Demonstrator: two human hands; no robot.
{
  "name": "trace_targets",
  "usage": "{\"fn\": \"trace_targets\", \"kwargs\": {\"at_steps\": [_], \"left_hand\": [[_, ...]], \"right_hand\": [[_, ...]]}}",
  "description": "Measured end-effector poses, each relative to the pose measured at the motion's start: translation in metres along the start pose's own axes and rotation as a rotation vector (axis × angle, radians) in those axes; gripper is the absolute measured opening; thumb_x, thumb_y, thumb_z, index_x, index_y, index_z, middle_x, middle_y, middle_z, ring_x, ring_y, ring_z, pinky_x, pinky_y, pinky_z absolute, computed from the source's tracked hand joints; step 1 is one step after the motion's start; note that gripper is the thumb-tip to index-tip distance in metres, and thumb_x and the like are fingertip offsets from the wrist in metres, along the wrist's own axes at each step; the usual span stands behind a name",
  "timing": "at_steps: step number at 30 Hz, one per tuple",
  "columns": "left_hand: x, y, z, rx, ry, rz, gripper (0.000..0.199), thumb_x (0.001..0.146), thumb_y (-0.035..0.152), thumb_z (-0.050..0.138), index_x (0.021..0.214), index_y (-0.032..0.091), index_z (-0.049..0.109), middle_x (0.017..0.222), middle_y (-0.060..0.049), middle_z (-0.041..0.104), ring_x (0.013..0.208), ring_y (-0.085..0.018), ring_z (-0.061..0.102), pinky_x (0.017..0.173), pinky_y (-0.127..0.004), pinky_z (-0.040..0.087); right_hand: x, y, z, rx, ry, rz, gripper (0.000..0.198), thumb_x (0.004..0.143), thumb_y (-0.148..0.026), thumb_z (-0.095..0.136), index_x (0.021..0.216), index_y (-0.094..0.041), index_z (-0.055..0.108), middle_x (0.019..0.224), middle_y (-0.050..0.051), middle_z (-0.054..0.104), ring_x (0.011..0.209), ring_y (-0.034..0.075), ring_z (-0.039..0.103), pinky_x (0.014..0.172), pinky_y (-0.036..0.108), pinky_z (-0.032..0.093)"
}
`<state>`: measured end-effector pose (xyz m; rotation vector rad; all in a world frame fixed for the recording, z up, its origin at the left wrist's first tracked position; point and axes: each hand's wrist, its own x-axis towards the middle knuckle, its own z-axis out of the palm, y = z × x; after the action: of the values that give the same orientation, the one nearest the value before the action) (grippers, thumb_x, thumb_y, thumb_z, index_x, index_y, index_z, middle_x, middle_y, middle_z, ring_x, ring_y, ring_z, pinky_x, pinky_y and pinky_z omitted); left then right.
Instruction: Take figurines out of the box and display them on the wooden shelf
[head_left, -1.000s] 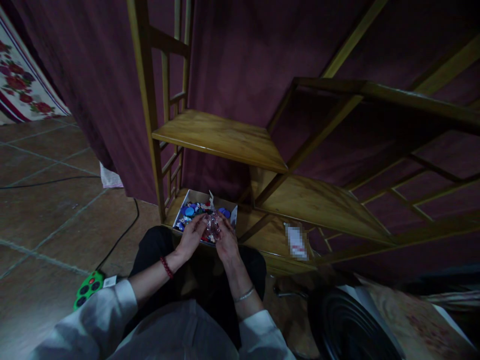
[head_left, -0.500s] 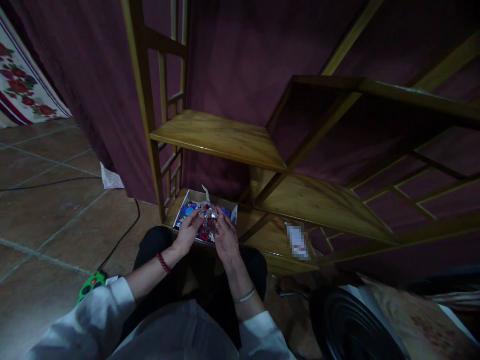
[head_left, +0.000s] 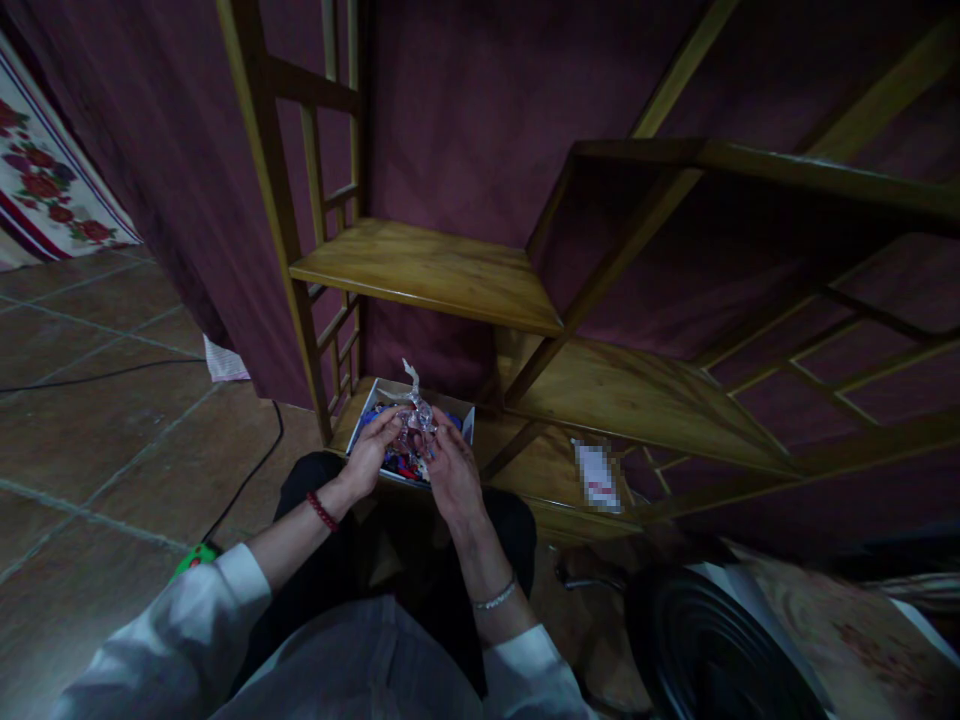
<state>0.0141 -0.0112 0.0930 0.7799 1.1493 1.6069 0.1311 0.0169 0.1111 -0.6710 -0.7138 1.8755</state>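
Between my two hands is a shiny, see-through figurine-like piece (head_left: 418, 415) with pale, pointed prongs sticking up from it. My left hand (head_left: 370, 452), a red bead bracelet at its wrist, pinches the piece from the left. On the other side my right hand (head_left: 453, 468) has its fingers curled round the piece; a silvery bracelet circles that wrist. Just below and behind the hands is an open white box (head_left: 367, 408), holding a jumble of small blue, red and dark bits. My hands hide part of those contents.
The box stands on the lowest board of a wooden shelf unit (head_left: 420, 268). To its right a blurred white packet (head_left: 598, 474) lies on the same level. A green game controller (head_left: 196, 556) is on the tiled floor at left, near a black cable (head_left: 251, 478). A round black ribbed object (head_left: 697, 640) stands at right.
The see-through piece has turned in my hands, so its prongs now stand higher and show more. Both hands stay over the box. The view has shifted slightly.
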Motion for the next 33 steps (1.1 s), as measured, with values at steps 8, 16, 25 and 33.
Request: {"fn": "trace_targets", "kwargs": {"at_steps": [8,16,25,33], "left_hand": [[0.0,0.017,0.005,-0.034,0.011,0.04,0.033,0.07,0.036,0.06,0.095,0.015,0.061,0.096,-0.006,0.063,0.087,-0.017,0.056,0.077,-0.027,0.041],[-0.005,0.027,0.006,0.037,-0.032,0.108,0.024,0.073,0.034,0.057,0.09,0.017,0.059,0.082,-0.001,0.061,0.076,-0.013,0.054,0.069,-0.022,0.04],[-0.012,0.029,0.006,0.083,-0.07,0.083,0.032,0.071,0.036,0.06,0.097,0.016,0.061,0.091,-0.005,0.064,0.084,-0.017,0.056,0.074,-0.026,0.042],[-0.016,0.04,0.005,0.056,-0.137,0.113,0.032,0.072,0.031,0.06,0.1,0.015,0.062,0.098,-0.007,0.064,0.091,-0.019,0.056,0.08,-0.03,0.041]], "right_hand": [[-0.005,-0.008,0.007,-0.01,-0.04,-0.021,0.026,0.065,-0.023,0.066,0.092,-0.022,0.063,0.099,0.002,0.064,0.089,0.015,0.058,0.083,0.032,0.046],[-0.007,-0.009,0.011,0.021,0.006,-0.022,0.021,0.068,-0.025,0.065,0.088,-0.022,0.063,0.101,0.002,0.064,0.087,0.014,0.059,0.076,0.03,0.048],[-0.015,-0.007,0.012,0.013,0.056,-0.051,0.019,0.063,-0.025,0.068,0.082,-0.021,0.065,0.094,0.003,0.067,0.089,0.017,0.06,0.076,0.033,0.048],[-0.025,-0.016,0.019,0.02,0.024,-0.101,0.022,0.065,-0.024,0.068,0.087,-0.021,0.065,0.098,0.003,0.065,0.091,0.016,0.059,0.076,0.03,0.048]]}}
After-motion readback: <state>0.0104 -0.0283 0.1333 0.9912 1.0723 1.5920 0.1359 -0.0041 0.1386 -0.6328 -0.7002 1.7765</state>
